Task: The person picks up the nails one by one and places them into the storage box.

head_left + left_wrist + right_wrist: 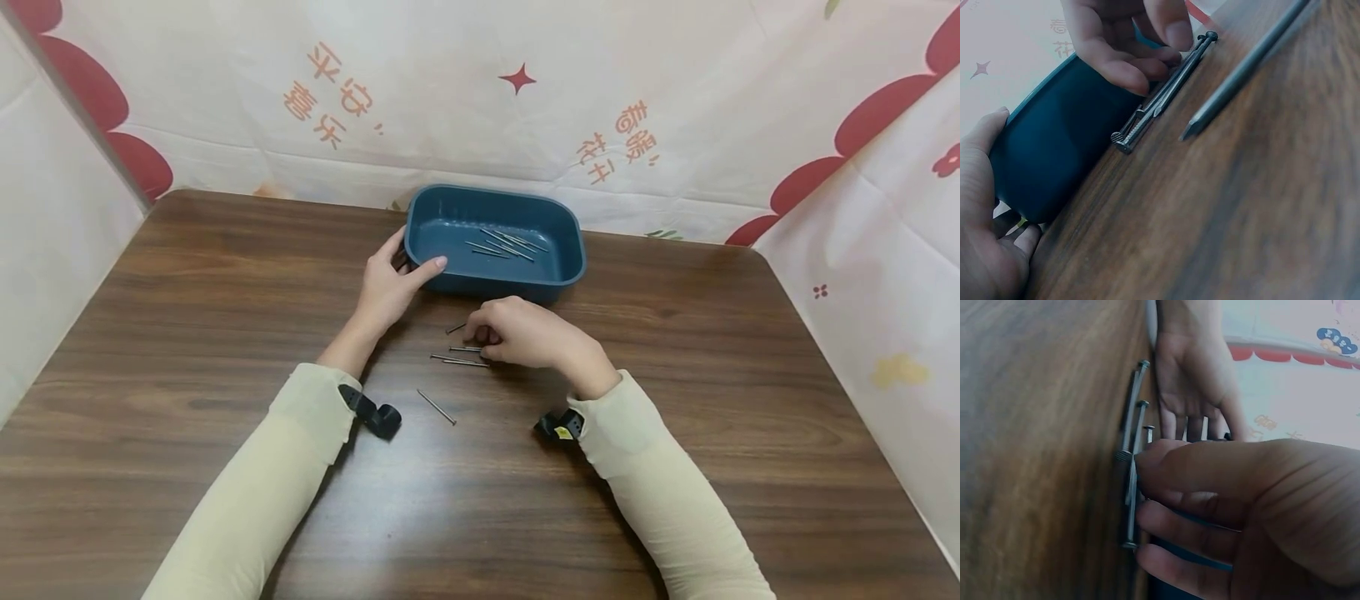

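My left hand [386, 287] grips the left end of a deep blue plastic bin [572, 258], thumb over the rim and fingers outside the wall. Several steel nails [510, 243] lie on the bin's floor. In front of the bin, my right hand [525, 333] is low over a small group of nails [459, 360] on the table, its fingers bent and its thumb tip right at one nail. The left wrist view shows a gap between that thumb and the fingers. Nearer me lies a single nail [437, 407], slanted; it looms large as a nail [1241, 78] there.
The brown wood-grain table [225, 350] carries the bin near its far edge. Behind hangs a white printed cloth [465, 100], with another white cloth [885, 275] along the right side. Black wrist cameras [386, 421] sit at both cuffs, low over the table.
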Demonstrator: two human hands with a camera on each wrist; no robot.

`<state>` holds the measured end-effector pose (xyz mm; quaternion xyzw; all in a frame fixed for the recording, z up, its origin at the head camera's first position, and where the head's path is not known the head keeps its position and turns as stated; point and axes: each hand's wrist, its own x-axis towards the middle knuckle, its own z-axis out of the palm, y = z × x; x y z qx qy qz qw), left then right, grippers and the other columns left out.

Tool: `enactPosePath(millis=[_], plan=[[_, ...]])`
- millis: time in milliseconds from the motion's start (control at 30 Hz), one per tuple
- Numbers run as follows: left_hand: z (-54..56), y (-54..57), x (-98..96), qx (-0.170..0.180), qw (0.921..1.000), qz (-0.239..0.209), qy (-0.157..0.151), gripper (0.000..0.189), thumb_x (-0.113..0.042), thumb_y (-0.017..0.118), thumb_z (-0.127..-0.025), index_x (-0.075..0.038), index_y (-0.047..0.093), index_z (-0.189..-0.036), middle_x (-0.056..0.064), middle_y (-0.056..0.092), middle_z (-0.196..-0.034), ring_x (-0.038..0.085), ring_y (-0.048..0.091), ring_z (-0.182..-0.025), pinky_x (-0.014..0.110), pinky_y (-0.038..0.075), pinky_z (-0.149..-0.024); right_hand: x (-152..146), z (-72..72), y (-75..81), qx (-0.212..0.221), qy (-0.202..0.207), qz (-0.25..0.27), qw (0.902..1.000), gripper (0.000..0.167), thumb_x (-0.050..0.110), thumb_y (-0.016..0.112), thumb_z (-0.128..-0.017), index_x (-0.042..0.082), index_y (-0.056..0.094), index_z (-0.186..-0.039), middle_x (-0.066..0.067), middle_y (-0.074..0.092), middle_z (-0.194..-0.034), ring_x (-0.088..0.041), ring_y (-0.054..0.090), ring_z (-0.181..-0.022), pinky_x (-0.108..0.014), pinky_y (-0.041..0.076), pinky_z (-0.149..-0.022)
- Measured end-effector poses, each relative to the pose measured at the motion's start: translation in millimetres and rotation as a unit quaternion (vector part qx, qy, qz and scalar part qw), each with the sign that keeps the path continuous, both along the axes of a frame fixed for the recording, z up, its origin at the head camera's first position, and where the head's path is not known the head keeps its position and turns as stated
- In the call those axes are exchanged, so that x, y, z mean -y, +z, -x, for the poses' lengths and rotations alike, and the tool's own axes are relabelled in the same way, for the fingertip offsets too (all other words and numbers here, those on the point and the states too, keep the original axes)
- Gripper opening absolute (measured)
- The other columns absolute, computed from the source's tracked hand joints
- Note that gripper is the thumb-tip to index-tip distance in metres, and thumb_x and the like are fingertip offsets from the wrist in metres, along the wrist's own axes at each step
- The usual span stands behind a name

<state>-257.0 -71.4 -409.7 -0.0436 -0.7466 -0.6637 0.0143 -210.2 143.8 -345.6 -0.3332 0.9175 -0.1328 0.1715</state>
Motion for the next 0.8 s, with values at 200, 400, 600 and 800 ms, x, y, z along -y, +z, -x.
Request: enactPosePath(millis=[200, 400, 600, 800], plan=[[-0.7, 0.7, -0.2, 0.003, 1.0, 0.002, 0.002, 0.081, -0.036, 0.076, -0.091, -0.016, 0.036, -0.158, 0.01, 0.044, -0.159, 0.025, 0.046, -0.145, 0.041, 0.039, -0.12, 2.4, -0.2, -4.4, -0.003, 0.007, -0.008, 0.9999, 0.023, 0.0, 0.068, -0.09, 0.012, 0.074, -0.108, -0.001, 0.068, -0.095, -0.015, 0.06, -0.087, -0.031, 0.055, -0.08], [-1.7, 3.0, -1.1, 0.002, 1.0, -0.008, -0.001, 0.081, -0.034, 0.076, -0.091, -0.016, 0.035, -0.158, 0.01, 0.043, -0.159, 0.026, 0.046, -0.145, 0.041, 0.039, -0.12, 4.2, 0.7, -6.3, -0.001, -0.001, -0.009, 1.0, 0.023, -0.001, 0.071, -0.087, 0.013, 0.072, -0.105, 0.0, 0.066, -0.091, -0.015, 0.059, -0.085, -0.031, 0.053, -0.078], [-2.9, 3.2, -0.4, 0.006, 0.9999, -0.01, -0.004, 0.081, -0.034, 0.076, -0.091, -0.016, 0.034, -0.159, 0.01, 0.042, -0.16, 0.026, 0.045, -0.146, 0.042, 0.038, -0.121, 6.8, 0.8, -10.3, 0.0, -0.004, -0.025, 0.9997, 0.023, 0.002, 0.072, -0.086, 0.014, 0.068, -0.104, 0.0, 0.063, -0.088, -0.016, 0.056, -0.082, -0.03, 0.049, -0.074], [-1.2, 1.4, -0.4, 0.006, 1.0, -0.006, -0.002, 0.081, -0.034, 0.075, -0.091, -0.016, 0.035, -0.159, 0.01, 0.043, -0.159, 0.025, 0.046, -0.145, 0.041, 0.039, -0.121, 7.1, -0.3, -9.8, -0.018, 0.007, -0.027, 0.9995, 0.022, 0.002, 0.071, -0.086, 0.015, 0.068, -0.104, 0.0, 0.062, -0.089, -0.015, 0.056, -0.082, -0.03, 0.049, -0.074]])
